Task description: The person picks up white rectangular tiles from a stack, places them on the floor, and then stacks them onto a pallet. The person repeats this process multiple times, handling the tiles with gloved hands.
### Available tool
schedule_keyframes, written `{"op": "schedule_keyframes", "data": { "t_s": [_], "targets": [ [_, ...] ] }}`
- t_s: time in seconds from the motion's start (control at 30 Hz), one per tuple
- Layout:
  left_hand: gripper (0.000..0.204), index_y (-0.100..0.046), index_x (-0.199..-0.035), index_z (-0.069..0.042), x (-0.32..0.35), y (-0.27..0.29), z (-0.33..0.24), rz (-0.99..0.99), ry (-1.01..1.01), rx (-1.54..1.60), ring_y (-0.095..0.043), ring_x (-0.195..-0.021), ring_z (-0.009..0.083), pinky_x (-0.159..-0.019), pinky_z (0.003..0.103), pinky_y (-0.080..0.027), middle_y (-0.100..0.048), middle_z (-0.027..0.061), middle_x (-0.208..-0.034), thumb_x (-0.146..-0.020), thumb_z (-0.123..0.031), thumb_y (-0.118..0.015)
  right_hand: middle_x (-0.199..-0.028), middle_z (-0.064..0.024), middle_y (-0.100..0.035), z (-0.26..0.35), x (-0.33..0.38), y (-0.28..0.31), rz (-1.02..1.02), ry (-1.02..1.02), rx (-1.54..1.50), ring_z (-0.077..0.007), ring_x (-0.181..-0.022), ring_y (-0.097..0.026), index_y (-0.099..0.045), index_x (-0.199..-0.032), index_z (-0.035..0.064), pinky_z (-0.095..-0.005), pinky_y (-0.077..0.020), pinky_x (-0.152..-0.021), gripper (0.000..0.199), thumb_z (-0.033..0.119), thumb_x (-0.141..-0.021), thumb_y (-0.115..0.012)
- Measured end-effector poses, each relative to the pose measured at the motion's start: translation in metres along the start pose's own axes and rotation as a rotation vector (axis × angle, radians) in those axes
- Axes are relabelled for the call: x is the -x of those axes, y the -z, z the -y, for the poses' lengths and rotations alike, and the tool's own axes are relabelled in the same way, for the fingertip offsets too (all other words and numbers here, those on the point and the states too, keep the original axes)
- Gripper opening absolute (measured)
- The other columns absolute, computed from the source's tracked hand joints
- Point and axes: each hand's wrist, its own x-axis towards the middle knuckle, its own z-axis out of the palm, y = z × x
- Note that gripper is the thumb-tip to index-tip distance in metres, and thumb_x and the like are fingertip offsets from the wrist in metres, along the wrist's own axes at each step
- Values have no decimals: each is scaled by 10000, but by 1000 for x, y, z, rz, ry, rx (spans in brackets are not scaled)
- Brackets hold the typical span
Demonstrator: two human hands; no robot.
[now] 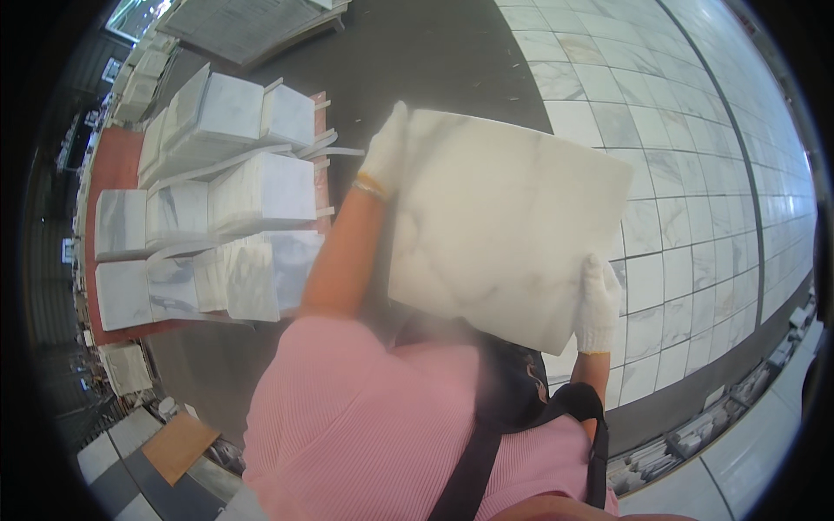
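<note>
A square white marble tile (508,221) with faint grey veins is held up in front of my body, tilted, between both hands. My left hand (387,152), in a white knit glove with a yellow cuff edge, grips the tile's left side near its upper corner. On the opposite side, my right hand (598,300), gloved the same way, grips the edge near the lower right corner, thumb on the face. The fingers behind the tile are hidden on both hands.
To the left, stacked marble tiles (265,191) stand in rows on a red base (113,165), with grey strips between them. Laid-out marble tiles (669,122) cover the floor at right. A further stack (248,26) stands at the far left. Racks of slabs (695,434) line the lower right.
</note>
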Motion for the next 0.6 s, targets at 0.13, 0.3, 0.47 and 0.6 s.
{"op": "schedule_keyframes", "data": {
  "t_s": [0.13,0.3,0.47,0.6],
  "targets": [
    [616,-632,-1289,14,-10,27,14,67,79,192,-645,-1061,180,-913,325,-534,-693,92,-1190,-1066,-543,-490,-1046,-25,-664,7,-15,-15,31,-76,160,-116,-941,-561,-658,-1181,-48,-290,-474,-846,448,376,-1065,-572],
    [682,-597,-1362,50,2,60,36,116,109,330,-610,-1103,159,-957,302,-504,-668,106,-1246,-1069,-553,-470,-1053,-31,-672,2,-7,-25,75,-69,112,-128,-943,-567,-656,-1185,-57,-291,-474,-845,486,405,-1057,-575],
    [622,-590,-1378,42,65,103,51,-35,4,262,-595,-1129,147,-969,286,-494,-658,92,-1260,-1077,-493,-490,-1082,-39,-678,-19,18,-20,175,-75,97,-128,-959,-575,-653,-1231,-46,-297,-483,-854,504,420,-1053,-585],
    [469,-583,-1400,17,144,113,47,-212,-155,339,-591,-1084,113,-906,258,-502,-651,50,-1238,-1090,-331,-528,-1077,-38,-678,-44,35,-14,306,-82,102,-124,-958,-578,-653,-1241,-48,-297,-486,-854,511,424,-1055,-584]
  ]
}}
